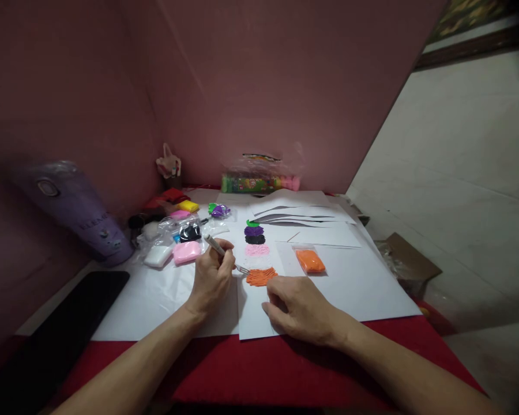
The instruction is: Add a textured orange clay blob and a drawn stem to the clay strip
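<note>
My left hand (211, 274) is closed around a slim pen-like tool (217, 246) with a pale metallic tip that looks forked. That tip meets the left edge of an orange clay patch (260, 277), which has a ridged surface. My right hand (300, 308) rests on the paper with fingers loosely curled, its fingertips at the patch's right lower edge; nothing shows between them. Under both lies a white paper sheet (257, 323). Farther up it runs a column of white, pink (257, 249), black (255, 239), purple (254, 230) and green (252, 223) clay patches.
A bag of orange clay (310, 261) lies right of the sheet. Several clay packs, including a pink one (187, 252), are heaped left. A purple tumbler (90, 213) and a black flat object (86, 311) stand farther left. Loose papers (303, 213) curl up behind.
</note>
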### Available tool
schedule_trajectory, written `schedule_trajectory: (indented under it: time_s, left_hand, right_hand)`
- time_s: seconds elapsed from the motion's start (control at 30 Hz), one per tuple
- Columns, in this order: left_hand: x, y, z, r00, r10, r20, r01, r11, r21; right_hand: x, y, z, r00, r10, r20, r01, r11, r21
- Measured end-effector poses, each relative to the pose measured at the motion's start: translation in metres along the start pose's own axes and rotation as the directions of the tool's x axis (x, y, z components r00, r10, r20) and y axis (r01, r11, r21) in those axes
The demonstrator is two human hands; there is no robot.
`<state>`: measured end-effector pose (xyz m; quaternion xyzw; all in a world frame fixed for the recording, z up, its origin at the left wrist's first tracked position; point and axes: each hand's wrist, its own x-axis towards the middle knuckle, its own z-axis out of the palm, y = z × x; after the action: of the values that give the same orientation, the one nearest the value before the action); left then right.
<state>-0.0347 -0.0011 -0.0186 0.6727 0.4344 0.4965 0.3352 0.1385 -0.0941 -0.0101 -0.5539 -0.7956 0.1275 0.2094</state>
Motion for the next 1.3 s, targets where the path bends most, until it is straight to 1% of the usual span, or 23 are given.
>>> schedule_trajectory:
  time_s: [0.1,0.23,0.3,0.47,0.6,0.67,0.77,0.83,1.03,1.3]
  left_hand:
    - [0.0,0.0016,-0.0001,1.0,-0.002,-0.024,0.002,1.0,0.001]
    - [-0.001,0.0034,0.0005,0.998,-0.029,-0.051,0.026,0.997,-0.068]
    - [-0.0014,0.0036,0.001,0.999,-0.032,-0.038,0.028,0.996,-0.088]
    - [-0.0009,0.0019,0.0014,1.0,0.008,0.007,-0.007,0.999,-0.042]
    - [0.0,0.0014,0.0005,1.0,0.006,0.012,-0.006,0.999,-0.032]
    - [-0.0001,0.002,0.0003,1.0,-0.006,-0.008,0.005,0.999,-0.048]
    - [-0.0007,0.0028,0.0006,0.998,-0.052,-0.033,0.048,0.992,-0.115]
    - [-0.0009,0.0027,0.001,0.997,-0.068,-0.024,0.064,0.987,-0.145]
    - [-0.0006,0.002,0.0009,0.999,-0.033,0.027,0.035,0.997,-0.069]
    - [0.0009,0.0038,0.0001,0.999,-0.054,-0.005,0.054,0.998,-0.043]
  right_hand:
    - [-0.0003,0.0,-0.0007,1.0,0.003,0.007,-0.003,1.0,-0.002]
    - [-0.0004,-0.0004,-0.0009,1.0,0.005,0.006,-0.005,1.0,-0.006]
    - [-0.0003,-0.0006,-0.0007,1.0,0.004,0.004,-0.004,1.0,-0.006]
    - [0.0004,-0.0019,-0.0014,1.0,0.006,0.005,-0.006,1.0,-0.007]
    - [0.0006,-0.0028,-0.0026,1.0,0.008,0.007,-0.008,1.0,-0.006]
    - [0.0004,-0.0027,-0.0028,1.0,0.007,0.01,-0.007,1.0,-0.005]
    - [0.0001,-0.0024,-0.0027,1.0,0.011,0.015,-0.011,1.0,-0.004]
    - [-0.0001,-0.0024,-0.0025,1.0,0.012,0.012,-0.012,1.0,-0.006]
    - [0.0005,-0.0022,-0.0023,1.0,0.014,0.011,-0.014,1.0,-0.015]
    - [0.0002,-0.0017,-0.0016,1.0,0.011,0.01,-0.011,1.0,-0.018]
